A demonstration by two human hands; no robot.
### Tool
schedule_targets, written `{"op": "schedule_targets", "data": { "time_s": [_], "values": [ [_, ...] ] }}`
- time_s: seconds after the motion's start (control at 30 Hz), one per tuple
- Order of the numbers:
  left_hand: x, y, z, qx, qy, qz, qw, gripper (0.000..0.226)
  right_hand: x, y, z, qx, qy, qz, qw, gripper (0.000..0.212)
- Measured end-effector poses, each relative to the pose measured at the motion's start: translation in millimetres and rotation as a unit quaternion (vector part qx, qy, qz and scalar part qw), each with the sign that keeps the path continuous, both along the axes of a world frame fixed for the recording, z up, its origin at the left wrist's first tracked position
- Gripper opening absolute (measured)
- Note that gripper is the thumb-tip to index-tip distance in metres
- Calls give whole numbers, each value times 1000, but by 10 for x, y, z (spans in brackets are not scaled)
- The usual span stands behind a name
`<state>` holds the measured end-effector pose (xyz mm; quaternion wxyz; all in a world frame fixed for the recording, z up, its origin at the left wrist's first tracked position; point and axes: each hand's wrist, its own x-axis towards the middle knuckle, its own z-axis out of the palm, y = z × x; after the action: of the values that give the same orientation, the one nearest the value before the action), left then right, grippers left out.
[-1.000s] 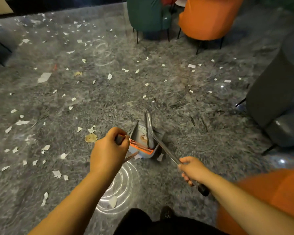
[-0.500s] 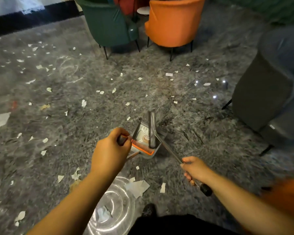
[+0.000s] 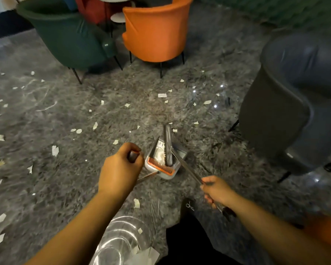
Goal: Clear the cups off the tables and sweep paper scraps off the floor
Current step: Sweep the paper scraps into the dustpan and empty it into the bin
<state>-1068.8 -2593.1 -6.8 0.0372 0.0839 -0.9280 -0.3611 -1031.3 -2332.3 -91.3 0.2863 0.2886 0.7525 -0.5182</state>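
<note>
Presently the person is standing over a grey dustpan (image 3: pixel 161 159) that is hanging just above the marbled floor (image 3: pixel 46 115), mouth turned up towards the camera. An orange comb edge (image 3: pixel 161 166) is running along its near lip, and something pale is lying inside; what it is cannot be told. The left hand (image 3: pixel 120 169) is curling tightly round the top of the pan's handle (image 3: pixel 132 157), fingers wrapped, with the thin metal shaft showing below the fist. The right hand (image 3: pixel 216 190) is gripping the broom pole (image 3: pixel 187 169), fingers closed round it, the dark end of the pole sticking out behind the wrist. The broom head (image 3: pixel 168 146) is resting inside the pan, pointing away from the person.

Paper scraps (image 3: pixel 161 95) are lying scattered across the floor, thicker to the left, with a few near the person's feet. No cups are showing. A green chair (image 3: pixel 69 35) and an orange chair (image 3: pixel 157 29) are standing at the far side, touching at their arms. A dark grey chair (image 3: pixel 294 96) is standing at the right.
</note>
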Motion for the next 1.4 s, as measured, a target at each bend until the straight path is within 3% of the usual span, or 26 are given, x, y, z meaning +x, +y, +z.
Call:
{"op": "schedule_targets", "data": {
  "time_s": [0.33,0.67,1.0,1.4],
  "values": [
    [-1828,663,91,-12,-15,-37,999,6,-1820,674,169,15,20,4,1000,12],
    [-3460,831,-60,-10,-9,-60,998,16,-3328,871,92,34,20,-24,999,21],
    [-5367,1136,-97,-40,-17,-153,987,7,-4796,1104,95,65,43,-44,996,19],
    [-6835,1885,-399,-76,-35,-174,981,15,-6167,2240,-147,70,26,-101,992,8]
  ]
}}
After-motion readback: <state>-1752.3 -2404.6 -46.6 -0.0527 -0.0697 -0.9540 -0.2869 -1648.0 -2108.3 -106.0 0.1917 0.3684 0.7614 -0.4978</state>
